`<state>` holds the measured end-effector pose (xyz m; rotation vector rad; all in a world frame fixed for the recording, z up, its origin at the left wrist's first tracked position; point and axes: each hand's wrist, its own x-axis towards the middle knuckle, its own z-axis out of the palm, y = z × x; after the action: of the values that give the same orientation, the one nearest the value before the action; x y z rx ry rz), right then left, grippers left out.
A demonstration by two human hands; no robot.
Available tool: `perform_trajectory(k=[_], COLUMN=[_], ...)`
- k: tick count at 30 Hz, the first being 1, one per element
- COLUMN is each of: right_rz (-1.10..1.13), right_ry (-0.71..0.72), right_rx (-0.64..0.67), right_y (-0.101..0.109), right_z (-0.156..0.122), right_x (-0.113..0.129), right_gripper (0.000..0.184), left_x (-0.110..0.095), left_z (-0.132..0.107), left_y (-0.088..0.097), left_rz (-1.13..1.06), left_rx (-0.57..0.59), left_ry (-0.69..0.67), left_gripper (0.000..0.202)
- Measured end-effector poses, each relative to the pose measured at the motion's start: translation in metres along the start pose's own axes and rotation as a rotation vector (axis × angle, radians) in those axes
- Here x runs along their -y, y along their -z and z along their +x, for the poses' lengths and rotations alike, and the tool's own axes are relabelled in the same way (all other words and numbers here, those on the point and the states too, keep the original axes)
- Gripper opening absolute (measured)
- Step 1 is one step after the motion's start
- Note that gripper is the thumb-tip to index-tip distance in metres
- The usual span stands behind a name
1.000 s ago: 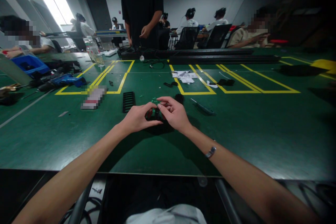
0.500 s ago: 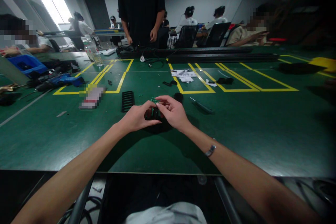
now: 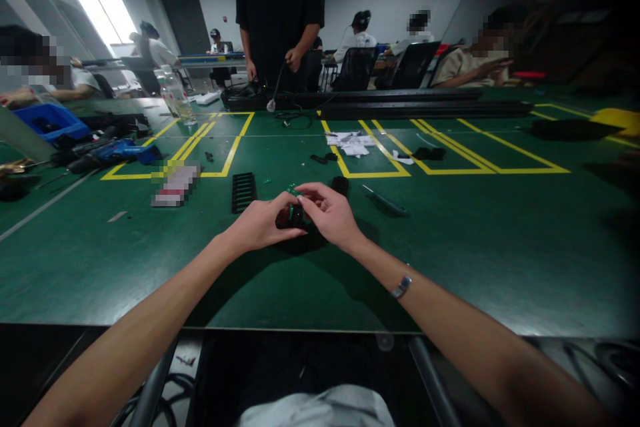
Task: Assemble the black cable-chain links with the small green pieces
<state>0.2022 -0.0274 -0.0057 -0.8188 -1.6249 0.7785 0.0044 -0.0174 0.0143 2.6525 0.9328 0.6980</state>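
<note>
Holding grn/blk part [image 3: 297,215] over table [image 3: 310,300] w/ L hand [image 3: 263,223] curled round it & R hand [image 3: 330,213] pinching its top, prob mid-job w/ part not yet put down, slotted blk pc [image 3: 243,193] loose nearby & exact steps done/left unclear.

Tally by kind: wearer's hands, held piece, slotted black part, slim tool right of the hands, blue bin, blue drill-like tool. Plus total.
Hands, left hand and right hand: 2
Held green-and-black piece, counted as one: 1
Slotted black part: 1
Slim tool: 1
Blue bin: 1
Blue drill-like tool: 1
Total: 7
</note>
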Motion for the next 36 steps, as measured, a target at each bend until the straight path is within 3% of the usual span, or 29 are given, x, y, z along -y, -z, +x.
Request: perform_trajectory(k=[12,20,36], right_rz=[-0.063,-0.27,-0.303], right_ry=[-0.026,0.148,0.153], right_rx=[-0.094,-0.036,-0.007], right_y=[0.005,0.006,0.003], right_z=[0.002,0.0,-0.003], right_x=[-0.007,0.006,0.007], right_gripper=[0.02,0.016,0.017], left_x=[0.001,0.006,0.011], left_z=[-0.001,0.0,-0.001], left_y=[0.001,0.0,-0.004], left_rz=[-0.031,-0.028,-0.007], left_rx=[-0.114,-0.162,-0.161], left_ry=[-0.008,-0.019,-0.003], left_gripper=[0.054,0.053,0.051])
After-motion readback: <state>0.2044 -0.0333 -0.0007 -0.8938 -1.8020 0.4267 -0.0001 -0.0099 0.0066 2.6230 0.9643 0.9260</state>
